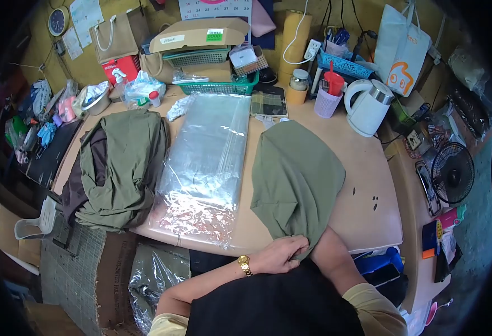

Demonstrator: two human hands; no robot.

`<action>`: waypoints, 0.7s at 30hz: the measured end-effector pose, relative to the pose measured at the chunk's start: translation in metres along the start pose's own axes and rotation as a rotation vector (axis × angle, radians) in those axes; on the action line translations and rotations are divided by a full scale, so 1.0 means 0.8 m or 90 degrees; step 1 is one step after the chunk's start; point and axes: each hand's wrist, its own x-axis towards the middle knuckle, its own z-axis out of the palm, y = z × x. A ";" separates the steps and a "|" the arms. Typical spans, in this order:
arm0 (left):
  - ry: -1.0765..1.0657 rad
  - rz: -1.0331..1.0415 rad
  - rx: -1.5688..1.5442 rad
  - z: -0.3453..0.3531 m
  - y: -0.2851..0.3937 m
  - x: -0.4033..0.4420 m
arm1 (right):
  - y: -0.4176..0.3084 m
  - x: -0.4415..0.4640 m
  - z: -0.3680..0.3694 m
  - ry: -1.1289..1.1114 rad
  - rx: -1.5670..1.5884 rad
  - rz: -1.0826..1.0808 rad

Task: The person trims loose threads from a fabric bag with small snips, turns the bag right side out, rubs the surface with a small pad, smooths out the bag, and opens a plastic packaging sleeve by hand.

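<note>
An olive-green cloth piece (296, 179), which looks like a garment, lies spread on the table in front of me, with its near end at the table edge. My left hand (286, 253), with a gold watch on the wrist, has its fingers closed on the cloth's near edge. My right forearm goes in under the same cloth, so my right hand and its fingers are hidden. Left of the cloth lies a stack of clear plastic bags (204, 151). Beyond it is a heap of olive-green and dark brown garments (125, 162).
On the table (363, 224), a white electric kettle (366, 109), a lilac cup (328, 103) and a jar (298, 84) stand at the back right. A green basket (218, 88) is at the back. To the right sits a black fan (452, 172); a plastic-wrapped bundle (156, 280) lies below the front edge.
</note>
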 end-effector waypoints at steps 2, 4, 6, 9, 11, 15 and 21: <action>0.000 -0.039 -0.035 -0.005 0.001 0.002 | -0.001 0.001 0.005 -0.003 0.004 0.001; 0.097 -0.024 -0.017 -0.011 0.000 -0.001 | -0.001 -0.002 0.006 -0.007 0.014 0.009; 0.191 -0.012 -0.001 -0.019 0.001 -0.009 | 0.003 -0.004 0.001 -0.008 0.024 0.024; 0.402 0.093 0.116 -0.051 0.024 -0.037 | 0.017 -0.004 -0.027 0.004 0.044 0.060; 0.587 0.196 0.086 -0.074 0.028 -0.045 | 0.024 -0.003 -0.057 0.019 0.053 0.081; 0.827 0.176 0.440 -0.088 0.047 -0.055 | 0.015 -0.007 -0.081 0.005 0.049 0.077; 0.214 -0.278 0.396 -0.089 0.003 0.035 | 0.007 -0.009 -0.016 -0.010 0.001 0.028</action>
